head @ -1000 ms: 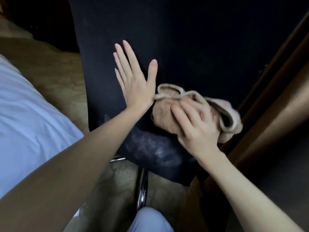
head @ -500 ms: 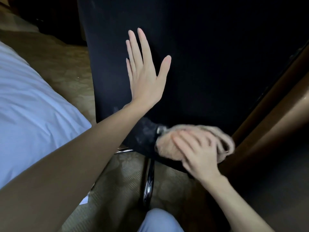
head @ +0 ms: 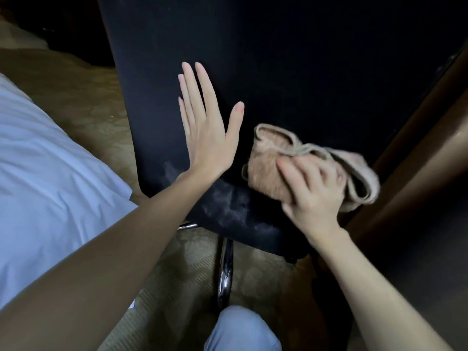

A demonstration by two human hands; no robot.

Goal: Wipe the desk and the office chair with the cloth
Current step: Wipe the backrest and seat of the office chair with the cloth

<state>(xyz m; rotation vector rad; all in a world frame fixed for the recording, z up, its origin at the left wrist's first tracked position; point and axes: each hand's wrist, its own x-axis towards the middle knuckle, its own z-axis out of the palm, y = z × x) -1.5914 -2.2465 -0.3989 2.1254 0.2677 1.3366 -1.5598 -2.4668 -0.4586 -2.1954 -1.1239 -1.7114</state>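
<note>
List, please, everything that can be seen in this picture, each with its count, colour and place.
office chair: one, black, centre, its back towards the camera.
dust marks: several patches, whitish, low on the chair's back.
chrome leg: one, silver, under the chair.
cloth: one, beige-pink, bunched against the chair's back, lower right.
bed sheet: one, white, left side.
carpet: one, tan, on the floor around the chair.
wooden furniture: one, brown, right edge.
knee: one, in light blue trousers, bottom centre.
left hand: one, flat on the chair's back, fingers straight.
right hand: one, holds the cloth against the chair.
</note>
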